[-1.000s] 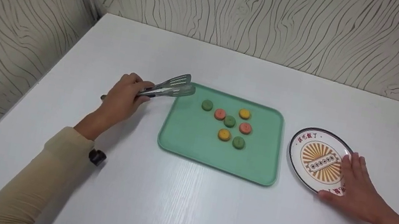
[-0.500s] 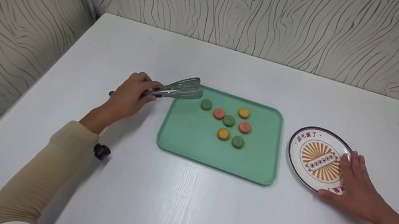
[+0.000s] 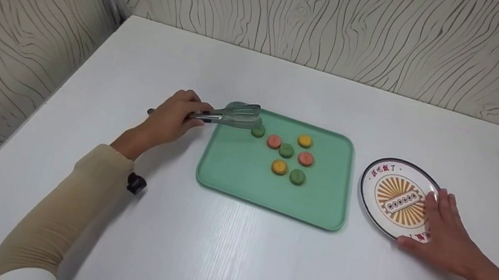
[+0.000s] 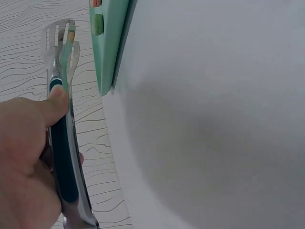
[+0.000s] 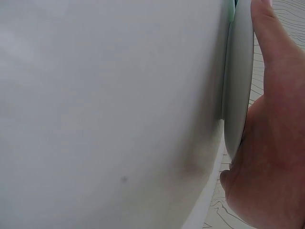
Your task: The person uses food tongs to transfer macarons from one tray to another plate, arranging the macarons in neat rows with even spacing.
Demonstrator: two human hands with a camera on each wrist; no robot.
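Observation:
My left hand (image 3: 173, 117) grips the handles of metal tongs (image 3: 235, 119) with slotted, spatula-like ends. The tips reach over the upper left corner of a green tray (image 3: 247, 185) and overlap a green macaron (image 3: 258, 132). In the left wrist view the thumb presses along the dark handle of the tongs (image 4: 64, 162), and their ends stand slightly apart. Several more macarons, pink, yellow and green, lie mid-tray. On the right, my right hand (image 3: 450, 242) rests at a round plate (image 3: 372, 193), fingers extended over its right rim and thumb at its near edge.
Everything stands on a white table (image 3: 190, 252). A wood-grain patterned wall (image 3: 310, 18) closes off the back, with another panel at the left. The plate is just right of the tray, separated by a narrow strip of tabletop.
My left hand has moved to the right with the tongs, whose tips now hang over the leftmost green macaron. The tongs' ends look closer together. The right hand and plate hold still.

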